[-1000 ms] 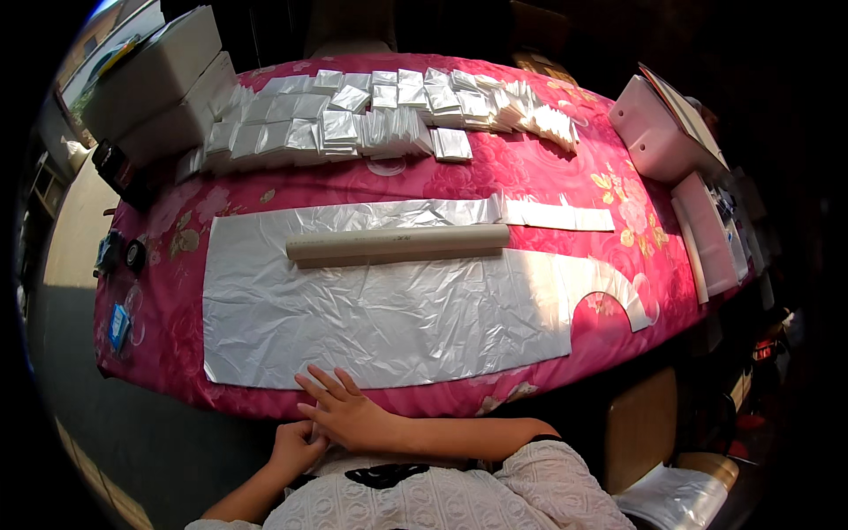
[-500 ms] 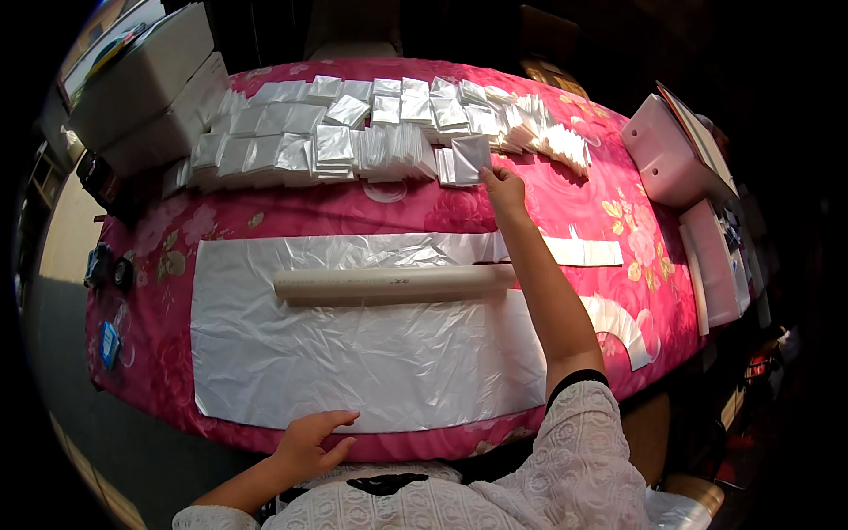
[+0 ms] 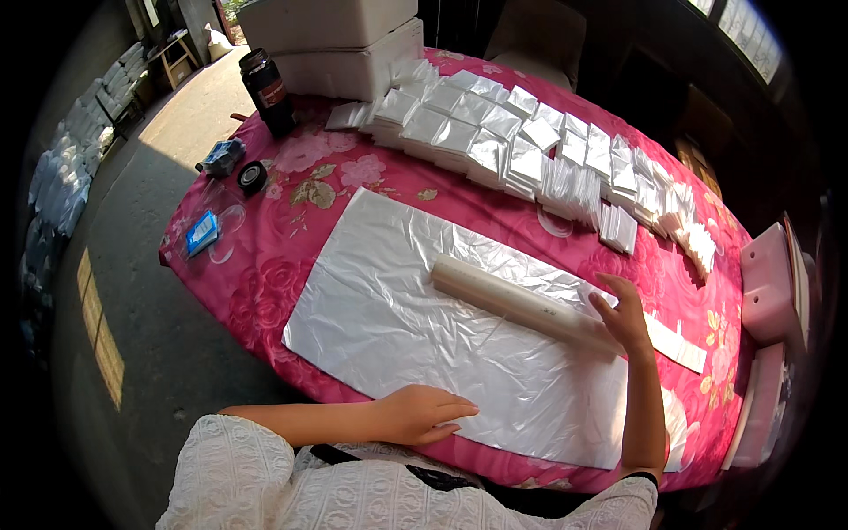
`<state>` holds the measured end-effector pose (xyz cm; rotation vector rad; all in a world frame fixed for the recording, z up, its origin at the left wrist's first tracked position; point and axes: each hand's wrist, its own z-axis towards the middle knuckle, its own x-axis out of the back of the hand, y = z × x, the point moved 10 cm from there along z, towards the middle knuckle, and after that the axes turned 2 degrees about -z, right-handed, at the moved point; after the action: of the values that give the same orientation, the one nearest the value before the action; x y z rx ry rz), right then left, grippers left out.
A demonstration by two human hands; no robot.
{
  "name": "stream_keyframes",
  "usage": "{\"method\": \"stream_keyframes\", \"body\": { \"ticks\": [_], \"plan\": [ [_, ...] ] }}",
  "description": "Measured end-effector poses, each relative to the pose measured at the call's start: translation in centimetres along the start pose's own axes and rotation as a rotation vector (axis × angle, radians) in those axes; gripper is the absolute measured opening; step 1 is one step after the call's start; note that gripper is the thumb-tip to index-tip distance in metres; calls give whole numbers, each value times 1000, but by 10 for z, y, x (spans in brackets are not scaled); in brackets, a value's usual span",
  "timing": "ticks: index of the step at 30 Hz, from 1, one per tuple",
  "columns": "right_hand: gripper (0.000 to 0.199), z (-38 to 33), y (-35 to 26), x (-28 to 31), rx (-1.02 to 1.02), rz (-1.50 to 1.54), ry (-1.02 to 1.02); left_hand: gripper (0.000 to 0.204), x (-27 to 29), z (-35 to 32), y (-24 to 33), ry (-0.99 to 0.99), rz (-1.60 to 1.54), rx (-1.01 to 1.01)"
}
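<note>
A wide white plastic sheet [image 3: 380, 300] lies crinkled across the front of the table. On it rests a pale, smooth tube [image 3: 512, 305], set slantwise. Over the tube's right end hovers my right hand [image 3: 624, 314], its fingers apart and nothing in them. At the sheet's near edge is my left hand [image 3: 428, 413], fingers stretched out and holding nothing; whether it touches the sheet I cannot tell. Beyond the tube stand rows of folded white plastic packets [image 3: 473, 110], and a small group of upright packets [image 3: 617, 230] closes the nearest row on the right.
White foam boxes [image 3: 344, 66] stand at the back left, beside a black bottle [image 3: 268, 93]. A round black lid [image 3: 252, 177] and a blue packet [image 3: 202, 233] lie at the left edge. A white strip [image 3: 678, 344] and a white container [image 3: 767, 283] are at the right.
My right hand has let go of a folded packet at the end of the row and come back to the tube. My left hand has moved over the sheet's near edge. The view has turned left.
</note>
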<state>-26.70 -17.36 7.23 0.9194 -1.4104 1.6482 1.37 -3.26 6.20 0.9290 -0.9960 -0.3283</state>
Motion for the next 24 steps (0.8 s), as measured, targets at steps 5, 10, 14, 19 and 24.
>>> {"method": "stream_keyframes", "body": {
  "ticks": [5,10,14,19,24],
  "plan": [
    [51,-87,-31,-1,22,-131,13,39,-20,35,2,-74,5,-51],
    [48,-172,-61,-12,-282,-13,-34,73,-44,65,0,-48,129,8],
    [50,-208,-105,-37,-35,105,-48,88,-65,77,0,11,224,-44],
    [49,-216,-37,-34,41,-177,-28,87,-89,89,12,-4,319,-68],
    [40,-257,117,54,-316,-247,260,84,-102,88,22,-15,264,-66]
  ]
}}
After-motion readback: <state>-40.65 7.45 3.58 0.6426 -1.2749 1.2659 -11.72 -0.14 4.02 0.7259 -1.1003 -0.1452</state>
